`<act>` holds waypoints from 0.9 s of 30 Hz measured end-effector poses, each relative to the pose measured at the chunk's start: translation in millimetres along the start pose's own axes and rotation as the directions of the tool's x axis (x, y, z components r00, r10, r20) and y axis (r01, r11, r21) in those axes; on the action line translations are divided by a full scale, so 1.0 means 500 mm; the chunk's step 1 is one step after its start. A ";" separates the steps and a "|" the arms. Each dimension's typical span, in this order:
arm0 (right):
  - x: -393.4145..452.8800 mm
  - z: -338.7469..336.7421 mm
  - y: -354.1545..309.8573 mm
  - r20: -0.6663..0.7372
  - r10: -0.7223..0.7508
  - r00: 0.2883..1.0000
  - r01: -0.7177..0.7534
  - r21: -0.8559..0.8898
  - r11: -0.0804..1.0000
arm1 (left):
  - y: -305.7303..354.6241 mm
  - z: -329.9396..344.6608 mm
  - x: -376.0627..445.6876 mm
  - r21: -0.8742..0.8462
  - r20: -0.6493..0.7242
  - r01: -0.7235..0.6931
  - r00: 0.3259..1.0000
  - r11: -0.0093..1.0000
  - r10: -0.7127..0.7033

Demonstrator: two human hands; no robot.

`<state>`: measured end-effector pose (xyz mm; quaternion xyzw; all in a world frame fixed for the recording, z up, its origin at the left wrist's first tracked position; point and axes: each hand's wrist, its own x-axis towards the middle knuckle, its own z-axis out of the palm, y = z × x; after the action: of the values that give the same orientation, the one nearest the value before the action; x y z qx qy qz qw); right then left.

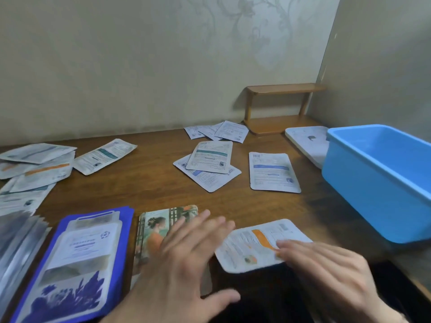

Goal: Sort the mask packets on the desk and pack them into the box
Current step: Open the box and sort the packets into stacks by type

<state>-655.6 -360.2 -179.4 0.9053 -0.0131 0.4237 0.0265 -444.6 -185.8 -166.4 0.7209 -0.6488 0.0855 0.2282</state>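
**A:** What lies at the far left of the brown wooden bench (149, 190)?

**B:** A loose heap of white foil mask packets with orange and teal stripes (35, 166). One more white packet with a teal band (105, 156) lies just beside it. Nearer to us sits a stack of blue-bordered packets printed with dark blue flowers (79, 264).

**A:** And the hands?

**B:** The left hand (184, 264) is spread flat, fingers straight, over a packet picturing a woman in an orange robe (156, 229). It is blurred, so I cannot tell whether it touches. It grips nothing.

**A:** Farther back, in the middle?

**B:** Two overlapping white packets (207, 166), the upper one banded teal. Behind them, near the wall, three small white packets fanned together (219, 131). To the right, a single white packet with a blue band (272, 171) lies flat.

**A:** The right hand?

**B:** The right hand (326, 269) rests straight fingertips on a white packet with an orange stripe (256, 243), lying flat at the near edge.

**A:** And the box?

**B:** A light blue plastic box (373, 183), open-topped, stands at the far right. A flat white lid (307, 143) lies behind it, and a small wooden shelf (279, 106) stands in the corner.
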 end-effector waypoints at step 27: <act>0.177 0.199 -0.115 0.423 0.555 0.716 -0.690 0.314 0.652 | -0.117 -0.100 0.010 0.322 0.157 0.570 0.755 0.756 -0.636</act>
<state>-520.1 -308.7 -177.0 0.8757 -0.2318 0.2597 -0.3347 -378.2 -164.9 -133.1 0.9201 -0.3866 -0.0052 0.0633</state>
